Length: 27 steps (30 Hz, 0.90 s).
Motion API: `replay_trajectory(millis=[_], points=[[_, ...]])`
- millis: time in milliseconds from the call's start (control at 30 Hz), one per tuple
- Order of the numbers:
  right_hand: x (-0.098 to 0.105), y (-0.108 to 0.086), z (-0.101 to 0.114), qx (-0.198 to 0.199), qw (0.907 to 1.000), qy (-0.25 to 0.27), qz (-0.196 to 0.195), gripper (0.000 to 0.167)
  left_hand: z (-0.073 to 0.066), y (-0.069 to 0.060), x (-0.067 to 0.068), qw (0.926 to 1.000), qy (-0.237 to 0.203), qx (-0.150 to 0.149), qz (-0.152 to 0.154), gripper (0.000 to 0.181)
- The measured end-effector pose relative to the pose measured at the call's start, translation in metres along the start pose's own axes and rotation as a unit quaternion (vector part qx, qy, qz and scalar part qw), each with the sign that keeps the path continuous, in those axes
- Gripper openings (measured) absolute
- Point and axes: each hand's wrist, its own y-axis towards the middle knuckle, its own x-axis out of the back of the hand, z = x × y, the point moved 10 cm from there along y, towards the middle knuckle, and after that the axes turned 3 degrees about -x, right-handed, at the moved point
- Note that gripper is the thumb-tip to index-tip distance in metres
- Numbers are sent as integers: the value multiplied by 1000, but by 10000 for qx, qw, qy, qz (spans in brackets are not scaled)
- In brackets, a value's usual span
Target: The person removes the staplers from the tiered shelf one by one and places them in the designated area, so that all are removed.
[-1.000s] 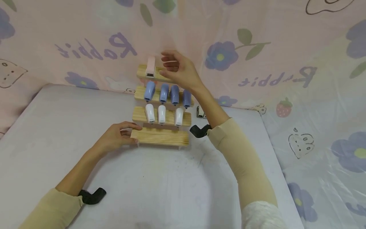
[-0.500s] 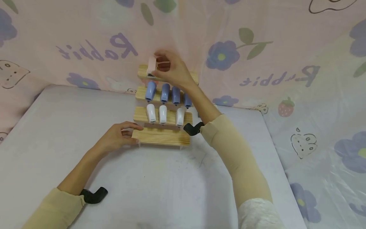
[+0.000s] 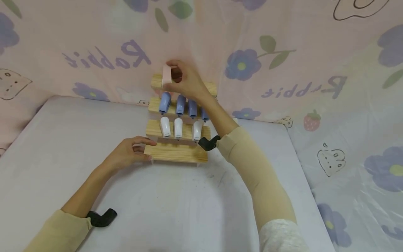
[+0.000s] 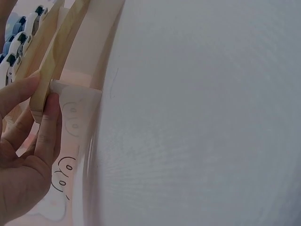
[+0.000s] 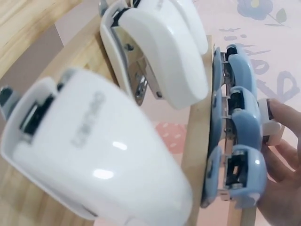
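Observation:
My right hand pinches a pink stapler at the left end of the top step of a tiered wooden rack. In the right wrist view, that stapler is mostly hidden behind blue staplers. My left hand grips the left end of the lowest step, and the left wrist view shows its thumb and fingers on either side of the board. Several blue staplers stand on the second step from the top, partly covered by my right forearm. White staplers stand on the step below.
The rack stands on a white-covered table, close to a patterned curtain behind it. A black wrist attachment on my right arm hangs just beside the rightmost white stapler.
My right hand has moved left along the top step, and its fingers have closed on the pink stapler. A small stapler right of the rack is now hidden. The left hand stays put.

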Motion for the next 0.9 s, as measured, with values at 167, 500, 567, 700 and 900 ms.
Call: replay_trajectory(millis=[167, 500, 567, 700, 900], points=[[4, -5, -2, -220, 9997, 57, -13, 73, 1, 1, -1, 10000, -2, -6, -6, 48], [21, -27, 11, -595, 9972, 376, -236, 71, 2, 2, 0, 10000, -13, 44, -14, 48], [24, -31, 16, -599, 9971, 349, -301, 70, 1, 1, 1, 10000, -18, 28, -14, 48], [31, -36, 18, -574, 9969, 359, -396, 70, 1, 1, 1, 10000, -55, -4, -14, 49], [38, -44, 18, -417, 9966, 534, -463, 69, 4, 2, 0, 9999, -135, 80, -5, 49]])
